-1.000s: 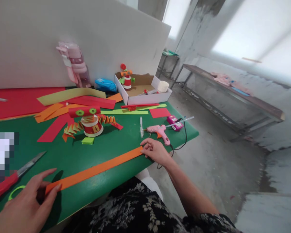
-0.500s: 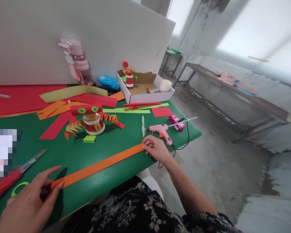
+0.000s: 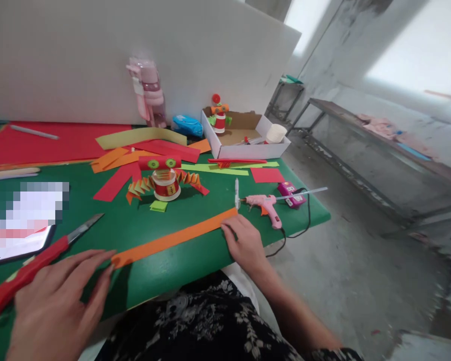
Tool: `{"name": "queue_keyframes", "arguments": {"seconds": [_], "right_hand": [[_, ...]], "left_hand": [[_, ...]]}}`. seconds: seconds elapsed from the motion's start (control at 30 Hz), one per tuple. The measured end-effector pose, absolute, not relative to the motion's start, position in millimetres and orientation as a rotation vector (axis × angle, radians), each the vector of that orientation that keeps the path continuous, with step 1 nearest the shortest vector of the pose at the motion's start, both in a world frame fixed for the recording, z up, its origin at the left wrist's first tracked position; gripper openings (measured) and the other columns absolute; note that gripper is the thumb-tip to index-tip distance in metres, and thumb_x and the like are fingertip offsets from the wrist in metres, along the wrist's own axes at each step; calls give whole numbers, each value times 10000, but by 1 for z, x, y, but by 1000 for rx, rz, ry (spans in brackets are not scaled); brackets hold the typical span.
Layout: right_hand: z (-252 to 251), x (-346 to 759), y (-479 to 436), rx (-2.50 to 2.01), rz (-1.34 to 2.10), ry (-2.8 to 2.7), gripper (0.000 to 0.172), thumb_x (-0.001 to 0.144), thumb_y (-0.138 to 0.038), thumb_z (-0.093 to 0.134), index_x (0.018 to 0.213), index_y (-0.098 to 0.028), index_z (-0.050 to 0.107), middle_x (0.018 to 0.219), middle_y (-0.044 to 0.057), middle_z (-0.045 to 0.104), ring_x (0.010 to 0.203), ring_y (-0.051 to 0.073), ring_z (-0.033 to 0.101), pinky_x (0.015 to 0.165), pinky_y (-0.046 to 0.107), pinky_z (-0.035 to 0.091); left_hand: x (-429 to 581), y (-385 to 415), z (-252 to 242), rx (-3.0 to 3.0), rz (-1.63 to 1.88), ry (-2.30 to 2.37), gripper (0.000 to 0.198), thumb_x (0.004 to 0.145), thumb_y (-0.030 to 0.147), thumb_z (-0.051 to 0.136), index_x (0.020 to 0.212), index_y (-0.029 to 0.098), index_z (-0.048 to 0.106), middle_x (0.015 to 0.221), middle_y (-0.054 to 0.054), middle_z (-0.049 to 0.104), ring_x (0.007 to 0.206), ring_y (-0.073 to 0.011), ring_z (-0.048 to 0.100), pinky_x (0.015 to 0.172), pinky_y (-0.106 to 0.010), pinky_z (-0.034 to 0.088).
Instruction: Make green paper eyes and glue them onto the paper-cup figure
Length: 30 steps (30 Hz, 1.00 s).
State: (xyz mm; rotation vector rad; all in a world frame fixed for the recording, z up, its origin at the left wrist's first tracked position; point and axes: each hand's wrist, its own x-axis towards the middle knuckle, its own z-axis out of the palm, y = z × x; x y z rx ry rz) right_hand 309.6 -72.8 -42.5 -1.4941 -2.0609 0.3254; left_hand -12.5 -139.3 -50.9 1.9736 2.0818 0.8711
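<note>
An orange paper strip (image 3: 175, 239) stretches diagonally above the green table in front of me. At its left end, my left hand (image 3: 65, 296) is closed, pinching the strip between thumb and fingertips. Near the other end, my right hand (image 3: 244, 243) has thumb and fingers closed at the strip's lower edge, with a short piece sticking out past them. Beyond the strip stands a paper-cup figure (image 3: 167, 185) with a red roll, green eyes and pleated paper arms. A pink glue gun (image 3: 265, 205) lies just past my right hand.
Red-handled scissors (image 3: 47, 255) and a phone (image 3: 26, 225) lie at left. Coloured paper strips (image 3: 116, 183) spread behind the figure. An open box (image 3: 248, 150) holds another figure (image 3: 220, 120). A purple block (image 3: 291, 194) and a cord sit near the table's right edge.
The view has swung left, so things appear further right. My right hand has shifted its hold slightly inward, leaving the strip's right end showing. My left hand still pinches the other end.
</note>
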Motion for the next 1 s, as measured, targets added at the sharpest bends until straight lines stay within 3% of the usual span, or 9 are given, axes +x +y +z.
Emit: {"name": "queue_keyframes", "arguments": {"seconds": [0.07,0.13,0.4,0.67,1.0], "right_hand": [[-44,308,-75,-1428,310,-2117,236,989,-225,436,900,-225,654,920,81,704,893,219,643,844,335,506],[-45,307,-71,-1413,296,-2108,233,982,-209,437,910,-218,658,931,89,709,898,226,647,847,342,510],[-44,266,-57,-1104,583,-2292,177,980,-237,499,988,-206,673,995,100,724,961,239,649,874,369,520],[-56,241,-55,-1018,533,-2468,155,963,-220,556,1013,-181,697,1061,113,711,997,256,616,899,418,504],[-63,242,-58,-988,424,-2436,138,957,-193,560,1022,-199,682,1065,101,706,991,251,622,886,416,515]], "left_hand": [[-7,-139,-39,2064,882,2083,264,894,481,429,965,309,617,963,-49,696,915,-292,626,864,-456,468],[-6,-137,-34,2018,835,2150,268,900,452,424,926,281,629,905,-42,710,898,-270,634,864,-427,480],[-10,-123,-52,1953,728,2014,335,883,413,443,1001,212,684,970,-99,701,943,-270,621,867,-400,485],[-3,-116,-53,1923,648,1933,188,863,309,425,741,225,542,804,-60,605,810,-241,562,742,-366,447],[-5,-121,-63,2095,794,1929,213,953,278,433,881,212,622,860,-50,668,824,-220,596,724,-326,454]]}}
